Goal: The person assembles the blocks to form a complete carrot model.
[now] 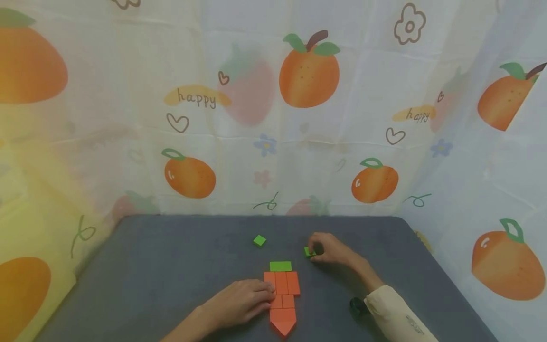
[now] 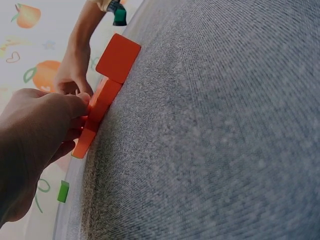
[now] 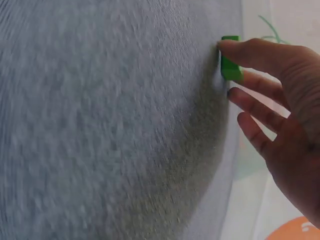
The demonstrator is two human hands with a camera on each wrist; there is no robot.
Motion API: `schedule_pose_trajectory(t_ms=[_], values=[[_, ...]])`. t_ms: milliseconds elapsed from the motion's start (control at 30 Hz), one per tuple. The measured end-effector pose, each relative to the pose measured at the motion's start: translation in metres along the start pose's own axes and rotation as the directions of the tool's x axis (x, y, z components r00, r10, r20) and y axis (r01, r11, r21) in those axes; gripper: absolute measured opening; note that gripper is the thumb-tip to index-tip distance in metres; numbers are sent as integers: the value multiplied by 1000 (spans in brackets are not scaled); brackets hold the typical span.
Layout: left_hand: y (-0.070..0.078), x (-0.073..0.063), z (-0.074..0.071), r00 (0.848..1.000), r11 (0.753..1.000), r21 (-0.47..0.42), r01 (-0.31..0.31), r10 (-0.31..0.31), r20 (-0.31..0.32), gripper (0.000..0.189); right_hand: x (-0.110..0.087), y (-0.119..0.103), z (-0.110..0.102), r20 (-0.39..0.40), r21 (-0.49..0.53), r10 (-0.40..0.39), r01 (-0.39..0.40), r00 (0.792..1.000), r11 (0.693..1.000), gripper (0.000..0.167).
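Flat orange blocks (image 1: 283, 318) lie edge to edge in a column, pointed at the near end. A green rectangular block (image 1: 280, 266) adjoins the far end. My left hand (image 1: 241, 301) rests against the column's left side, fingertips over the edge of the orange blocks (image 2: 102, 97). Farther off to the right, my right hand (image 1: 331, 249) pinches a small green block (image 3: 230, 59) between thumb and index finger, low over the table. Its other fingers (image 3: 257, 107) are spread loosely. Part of that block is hidden by the fingers in the head view.
A loose green block (image 1: 259, 241) lies on the dark grey table (image 1: 171, 256), beyond the column and left of my right hand. A fruit-patterned curtain (image 1: 256, 142) hangs behind the table and along its sides. A dark green object (image 1: 358, 306) shows beside the right sleeve.
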State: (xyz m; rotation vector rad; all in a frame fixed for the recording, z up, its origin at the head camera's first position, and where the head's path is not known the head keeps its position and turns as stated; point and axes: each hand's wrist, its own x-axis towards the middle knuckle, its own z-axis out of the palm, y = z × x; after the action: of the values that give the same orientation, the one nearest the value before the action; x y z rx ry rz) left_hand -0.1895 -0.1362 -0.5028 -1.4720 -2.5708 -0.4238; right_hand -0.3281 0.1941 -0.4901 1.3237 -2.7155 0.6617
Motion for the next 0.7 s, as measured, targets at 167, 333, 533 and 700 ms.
schedule_pose_trajectory(t_ms=[167, 333, 533, 700], values=[[1, 1, -2, 1000, 1000, -16, 0, 0, 2, 25, -2, -4, -6, 58, -44, 13, -10, 998, 999, 33], [1, 1, -2, 1000, 1000, -12, -4, 4, -7, 25, 4, -16, -7, 103, -87, -29, 38, 994, 995, 31], [1, 1, -2, 1000, 1000, -26, 2, -2, -5, 25, 15, -31, -2, 181, -75, -49, 63, 982, 995, 35], [0, 1, -2, 1000, 1000, -30, 2, -2, -5, 25, 22, -38, 4, 222, -70, -66, 84, 973, 994, 33]])
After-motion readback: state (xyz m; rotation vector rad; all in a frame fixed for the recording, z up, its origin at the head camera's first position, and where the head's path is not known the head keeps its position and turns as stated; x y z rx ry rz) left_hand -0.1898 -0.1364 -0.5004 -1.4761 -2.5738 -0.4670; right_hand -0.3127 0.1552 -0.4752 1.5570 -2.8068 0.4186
